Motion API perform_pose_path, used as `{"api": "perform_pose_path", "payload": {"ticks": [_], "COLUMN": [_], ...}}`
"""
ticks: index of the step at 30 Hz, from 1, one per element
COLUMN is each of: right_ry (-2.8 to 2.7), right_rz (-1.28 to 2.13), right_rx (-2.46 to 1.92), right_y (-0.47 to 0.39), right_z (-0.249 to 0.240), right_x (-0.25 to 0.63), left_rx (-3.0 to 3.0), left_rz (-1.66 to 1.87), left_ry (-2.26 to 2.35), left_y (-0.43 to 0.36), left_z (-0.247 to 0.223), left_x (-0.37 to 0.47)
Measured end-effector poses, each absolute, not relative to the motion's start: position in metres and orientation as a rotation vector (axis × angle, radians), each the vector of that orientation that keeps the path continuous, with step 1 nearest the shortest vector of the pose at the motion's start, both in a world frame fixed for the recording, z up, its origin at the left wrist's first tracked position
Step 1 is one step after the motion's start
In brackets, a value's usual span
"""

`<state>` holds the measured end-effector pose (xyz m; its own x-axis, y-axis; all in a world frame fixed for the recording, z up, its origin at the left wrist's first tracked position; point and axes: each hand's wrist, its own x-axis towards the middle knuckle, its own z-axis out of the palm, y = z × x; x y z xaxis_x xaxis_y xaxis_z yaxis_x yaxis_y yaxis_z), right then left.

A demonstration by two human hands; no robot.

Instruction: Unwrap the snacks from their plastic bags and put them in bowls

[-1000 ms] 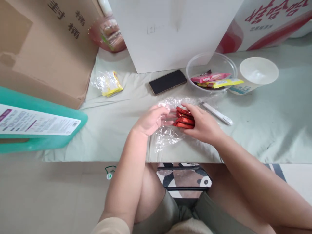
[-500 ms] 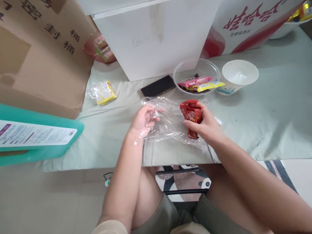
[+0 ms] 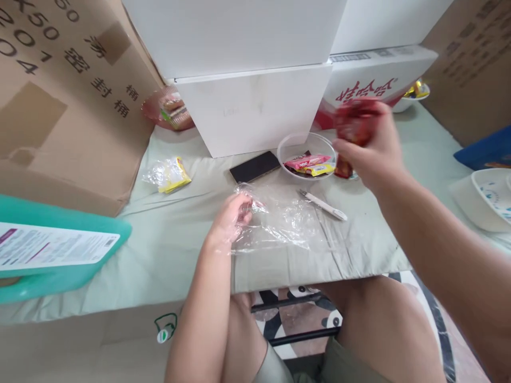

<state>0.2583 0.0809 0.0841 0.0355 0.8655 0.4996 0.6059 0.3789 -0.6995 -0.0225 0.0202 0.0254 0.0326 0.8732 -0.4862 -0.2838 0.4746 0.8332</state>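
My right hand is raised over the right of the table, closed around several red snack packets, blurred by motion. The paper cup is mostly hidden behind that hand. My left hand rests near the front of the table with its fingers curled on the edge of a clear plastic bag. Flat and crinkled, the bag spreads to the right of that hand. Beside the bag lies a white pen-like cutter. Behind it, a clear round bowl contains pink, yellow and dark wrapped snacks.
A black phone lies left of the bowl, and a crumpled yellow-and-clear wrapper farther left. White boxes line the back. A cardboard box and teal container flank the left; white tubs stand right.
My right hand has lifted the red packets off the bag and carried them away to the right, uncovering the white cutter. My left hand stays at the bag. The view has shifted.
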Motion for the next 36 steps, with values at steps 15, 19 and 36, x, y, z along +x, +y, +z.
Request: {"api": "perform_pose_path", "payload": {"ticks": [15,19,36], "right_ry": [-2.478,-2.338,-2.251], "right_rz": [0.151,0.488,0.541], "right_rx": [-1.424,-1.053,-1.131], "right_y": [0.109,-0.007,-0.092], "right_z": [0.114,0.079,-0.021], "right_x": [0.227,0.235,0.243], "left_rx": [0.716,0.816,1.336], "left_rz": [0.895,0.921,1.257], "left_ry": [1.256,1.29,1.94], "left_y": [0.019,0.019,-0.028], "left_z": [0.027,0.02,0.037], "left_x": [-0.03,-0.035,-0.062]}}
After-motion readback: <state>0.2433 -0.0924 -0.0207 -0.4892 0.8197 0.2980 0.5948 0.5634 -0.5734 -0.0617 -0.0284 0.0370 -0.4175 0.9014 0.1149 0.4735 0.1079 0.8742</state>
